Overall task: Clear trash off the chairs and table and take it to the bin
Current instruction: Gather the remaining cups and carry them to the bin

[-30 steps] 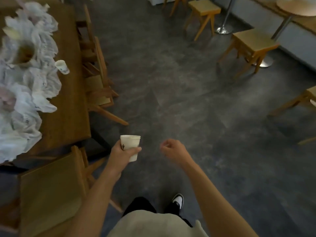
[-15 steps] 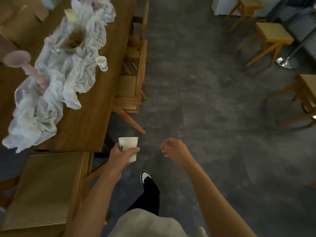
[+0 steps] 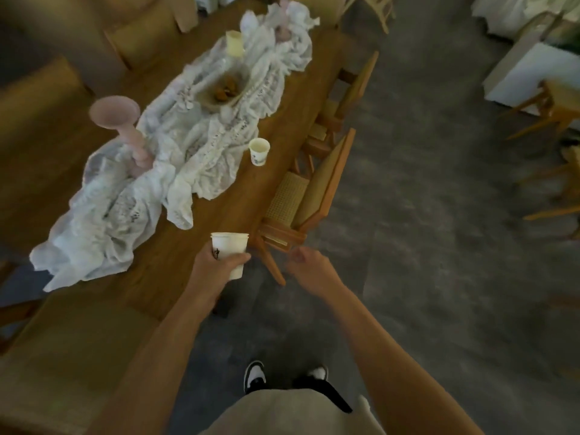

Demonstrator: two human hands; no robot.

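My left hand (image 3: 216, 266) grips a white paper cup (image 3: 230, 250) upright, in front of me at the near corner of the long wooden table (image 3: 226, 208). A second white paper cup (image 3: 259, 151) stands on the table near its right edge, beside the crumpled white lace cloth (image 3: 188, 146). My right hand (image 3: 309, 266) hangs over the floor to the right of the held cup, fingers loosely curled, holding nothing. No bin is in view.
A pink vase (image 3: 125, 127), a bowl (image 3: 224, 89) and a pale candle (image 3: 235, 43) sit on the cloth. Cane-seat wooden chairs (image 3: 301, 196) line the table's right side; another chair (image 3: 62, 356) is at lower left. Stools (image 3: 558, 108) stand at right on grey floor.
The view has swung right to left along the table, bringing its whole length and the second cup nearer. Both hands kept their pose, the left still holding the cup.
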